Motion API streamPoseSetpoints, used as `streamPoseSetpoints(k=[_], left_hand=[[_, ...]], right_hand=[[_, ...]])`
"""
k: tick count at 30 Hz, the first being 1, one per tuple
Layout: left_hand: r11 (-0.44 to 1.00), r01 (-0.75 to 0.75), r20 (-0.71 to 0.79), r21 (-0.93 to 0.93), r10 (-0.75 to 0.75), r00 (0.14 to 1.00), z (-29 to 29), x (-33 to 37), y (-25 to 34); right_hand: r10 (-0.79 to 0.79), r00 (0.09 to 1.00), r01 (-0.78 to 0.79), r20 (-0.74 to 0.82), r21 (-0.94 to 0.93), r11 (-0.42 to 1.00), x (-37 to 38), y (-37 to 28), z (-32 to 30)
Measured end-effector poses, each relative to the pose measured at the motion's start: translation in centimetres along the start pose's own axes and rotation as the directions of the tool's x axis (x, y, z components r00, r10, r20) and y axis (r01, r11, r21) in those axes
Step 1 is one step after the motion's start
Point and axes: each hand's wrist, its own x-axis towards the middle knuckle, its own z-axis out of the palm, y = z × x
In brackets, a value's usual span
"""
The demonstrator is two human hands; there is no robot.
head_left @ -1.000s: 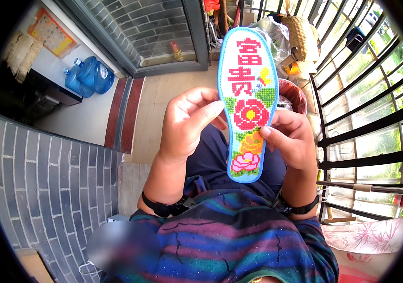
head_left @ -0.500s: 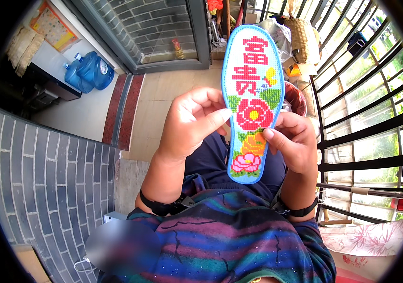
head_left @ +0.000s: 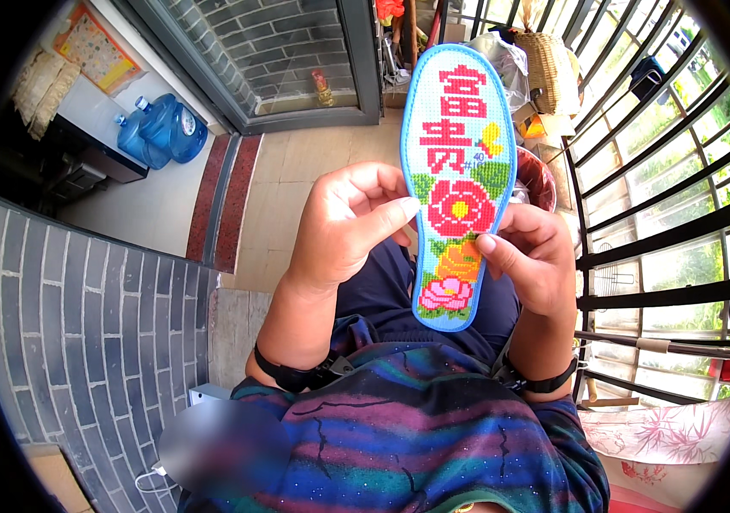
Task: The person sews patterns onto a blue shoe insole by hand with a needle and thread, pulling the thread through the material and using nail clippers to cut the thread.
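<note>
Held up above my lap is an embroidered insole [head_left: 461, 205] with a blue edge. Its face carries red stitched characters, a yellow butterfly, and red, orange and pink flowers with green leaves. My left hand [head_left: 352, 218] pinches its left edge about midway, thumb on the front. Lower on the opposite edge, my right hand [head_left: 532, 252] grips it, with the thumb on the front next to the orange flower. The fingers behind the insole are partly hidden. Its wide end points away from me and the narrow end hangs over my dark trousers [head_left: 373, 291].
On the left, a grey brick wall [head_left: 91, 316] stands close by, with blue water bottles [head_left: 173, 128] beyond it. A glass door [head_left: 271, 60] is ahead. Black window bars [head_left: 673, 248] run along my right. Behind the insole are a woven basket [head_left: 549, 73] and a red-lined bin [head_left: 538, 179].
</note>
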Motion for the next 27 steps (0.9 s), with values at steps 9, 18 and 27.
streamPoseSetpoints(k=[9,18,27], left_hand=[[1.000,-0.007,-0.008,0.010,0.007,1.000,0.07,-0.02,0.00],[1.000,-0.003,-0.007,0.009,0.003,1.000,0.17,-0.04,0.06],[0.999,0.005,-0.021,0.037,-0.004,1.000,0.18,0.00,-0.05]], right_hand=[[-0.010,1.000,0.009,0.022,0.010,1.000,-0.05,-0.24,0.07],[0.001,0.999,-0.001,0.039,0.010,1.000,-0.08,-0.56,0.04],[-0.001,0.999,0.001,0.035,-0.003,1.000,-0.14,-0.36,-0.12]])
